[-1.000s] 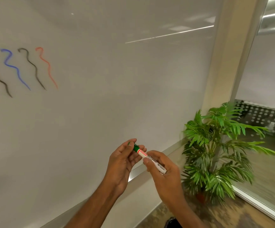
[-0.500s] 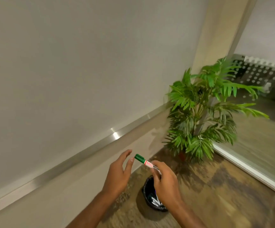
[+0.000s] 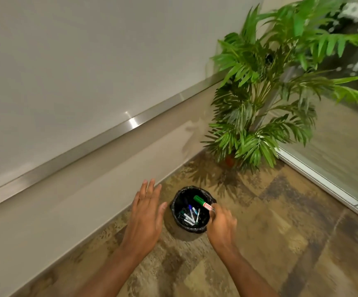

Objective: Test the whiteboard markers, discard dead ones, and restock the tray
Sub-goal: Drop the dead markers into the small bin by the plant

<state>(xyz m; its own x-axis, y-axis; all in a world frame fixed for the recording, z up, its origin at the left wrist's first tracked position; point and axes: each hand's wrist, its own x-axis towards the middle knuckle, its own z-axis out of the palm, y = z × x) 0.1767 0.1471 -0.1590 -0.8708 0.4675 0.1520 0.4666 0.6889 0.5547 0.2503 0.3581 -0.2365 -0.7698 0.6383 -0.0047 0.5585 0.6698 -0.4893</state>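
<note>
My right hand pinches a green-capped whiteboard marker by its white barrel, cap end pointing up and left. The marker hangs over the mouth of a small black bin lined with a black bag, standing on the floor. Several markers lie inside the bin. My left hand hovers to the left of the bin with fingers straight and spread, holding nothing. The whiteboard fills the upper left, its metal tray rail running diagonally below it.
A green potted palm stands in the corner, behind and right of the bin. A glass partition with a white floor frame runs along the right. Patterned brown floor surrounds the bin.
The view has swung down from the whiteboard to the floor. My left hand let go of the marker's cap end and opened. My right hand carried the marker over the bin.
</note>
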